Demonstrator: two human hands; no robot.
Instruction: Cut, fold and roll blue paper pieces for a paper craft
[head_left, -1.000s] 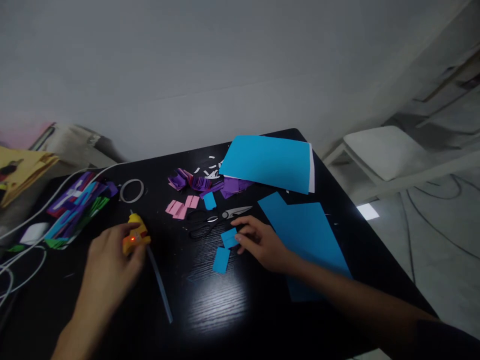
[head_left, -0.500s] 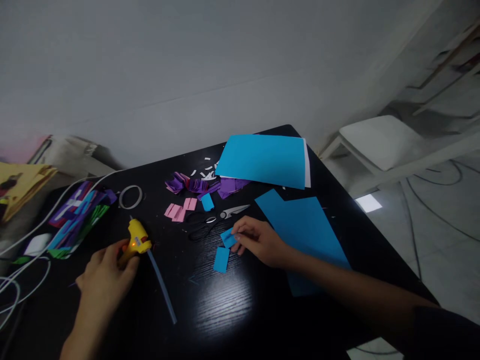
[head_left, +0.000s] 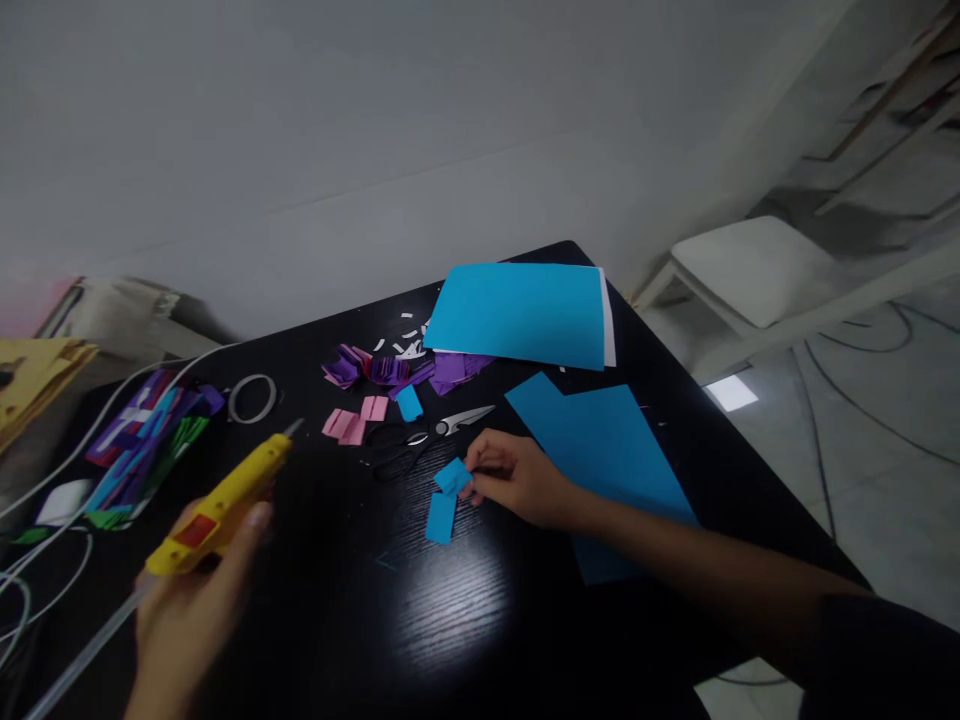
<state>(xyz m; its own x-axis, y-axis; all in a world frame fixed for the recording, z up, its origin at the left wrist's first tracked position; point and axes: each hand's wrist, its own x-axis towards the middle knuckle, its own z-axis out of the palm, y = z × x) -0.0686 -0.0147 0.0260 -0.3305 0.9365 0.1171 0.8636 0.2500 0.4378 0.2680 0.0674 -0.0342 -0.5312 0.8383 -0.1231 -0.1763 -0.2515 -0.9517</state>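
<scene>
My left hand (head_left: pixel 202 590) is wrapped round a yellow glue gun (head_left: pixel 225 500), raised above the table with its nozzle pointing away and to the right. A long clear glue stick (head_left: pixel 94 645) sticks out of its back end. Between the fingertips of my right hand (head_left: pixel 510 475) is a small blue paper piece (head_left: pixel 451 476), folded or creased. Just below it lies another small blue paper rectangle (head_left: pixel 441 518). Black-handled scissors (head_left: pixel 450 424) rest a little beyond my right hand, with a large cut blue sheet (head_left: pixel 622 440) under my right forearm.
Pink paper pieces (head_left: pixel 345 425), a blue piece (head_left: pixel 409 403) and purple strips (head_left: pixel 457 370) lie farther back. Behind them are white scraps (head_left: pixel 409 350) and stacked blue sheets (head_left: pixel 525 315). At left are a tape roll (head_left: pixel 252 398), a bag of coloured strips (head_left: pixel 150 440) and white cables (head_left: pixel 112 405).
My left hand has lifted the glue gun off the table and turned it, so its nozzle now points to the upper right. My right hand stays nearly in place, pinching the blue piece.
</scene>
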